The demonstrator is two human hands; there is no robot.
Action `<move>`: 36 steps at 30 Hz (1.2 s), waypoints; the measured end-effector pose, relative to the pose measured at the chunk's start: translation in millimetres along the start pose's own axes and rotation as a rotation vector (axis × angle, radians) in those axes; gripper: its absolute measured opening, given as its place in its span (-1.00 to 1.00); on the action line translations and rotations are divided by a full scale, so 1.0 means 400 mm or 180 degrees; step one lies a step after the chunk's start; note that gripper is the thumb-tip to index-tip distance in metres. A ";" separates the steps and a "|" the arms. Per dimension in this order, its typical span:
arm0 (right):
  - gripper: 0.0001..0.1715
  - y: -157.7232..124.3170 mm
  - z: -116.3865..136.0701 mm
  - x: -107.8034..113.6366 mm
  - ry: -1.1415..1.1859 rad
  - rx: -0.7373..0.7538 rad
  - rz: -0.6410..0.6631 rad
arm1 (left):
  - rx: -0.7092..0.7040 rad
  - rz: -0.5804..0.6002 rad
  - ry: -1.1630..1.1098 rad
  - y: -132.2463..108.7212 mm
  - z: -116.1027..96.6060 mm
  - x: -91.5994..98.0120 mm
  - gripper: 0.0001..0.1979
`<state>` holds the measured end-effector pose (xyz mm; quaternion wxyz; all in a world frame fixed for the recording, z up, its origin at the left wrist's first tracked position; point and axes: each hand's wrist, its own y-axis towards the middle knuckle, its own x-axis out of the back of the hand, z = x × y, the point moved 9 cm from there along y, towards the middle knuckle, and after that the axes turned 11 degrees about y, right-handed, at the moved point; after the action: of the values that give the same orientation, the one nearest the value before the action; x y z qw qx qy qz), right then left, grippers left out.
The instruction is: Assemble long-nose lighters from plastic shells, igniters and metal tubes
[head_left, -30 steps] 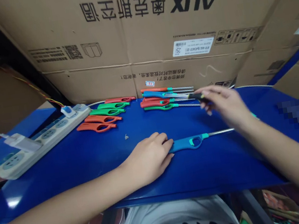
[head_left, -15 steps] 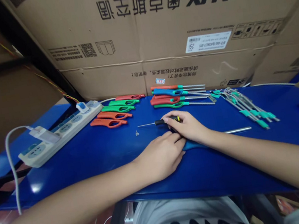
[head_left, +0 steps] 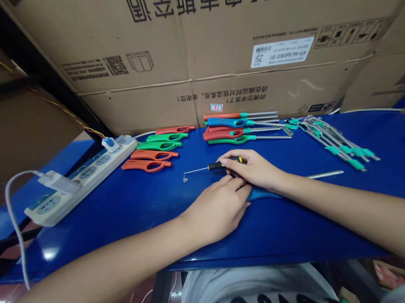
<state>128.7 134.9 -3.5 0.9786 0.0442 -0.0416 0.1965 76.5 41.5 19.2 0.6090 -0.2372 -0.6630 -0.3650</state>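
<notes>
My right hand (head_left: 253, 168) is closed around the black-and-yellow handle of a screwdriver (head_left: 215, 166), whose thin shaft points left. Just past its tip lies a little cluster of screws (head_left: 185, 179) on the blue table. My left hand (head_left: 219, 210) is wrapped over the handle of a blue long-nosed gas lighter (head_left: 266, 193), close up against the right hand. The lighter's metal tube (head_left: 325, 174) sticks out to the right beyond my right forearm. Most of the lighter's handle is hidden beneath both hands.
Orange, red and green handle shells (head_left: 146, 164) lie at the back left, beside a white power strip (head_left: 88, 182). Several lighters (head_left: 228, 133) are stacked at the back middle. Metal tubes with green ends and wires (head_left: 335, 143) lie right. A large cardboard sheet (head_left: 122, 108) stands behind.
The screwdriver has shifted slightly left, its tip now just above the screws. Both hands keep their grips, and the view has tilted a little.
</notes>
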 end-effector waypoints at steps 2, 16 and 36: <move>-0.65 0.001 -0.001 -0.001 -0.0014 -0.0022 0.0000 | 0.0001 0.0032 -0.0006 0.000 0.000 -0.001 -0.67; -0.59 -0.027 0.061 0.057 0.0954 0.0033 -0.0544 | 0.0064 -0.0172 -0.0616 0.008 0.037 -0.012 -0.70; -0.64 -0.070 0.160 0.237 0.1150 0.0948 -0.1464 | 0.0792 -0.1334 -0.2661 0.016 0.136 -0.009 -0.63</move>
<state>222.7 138.7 67.4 0.9717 0.1595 0.1729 -0.0212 47.3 87.8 17.3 0.2275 -0.1503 -0.9231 -0.2712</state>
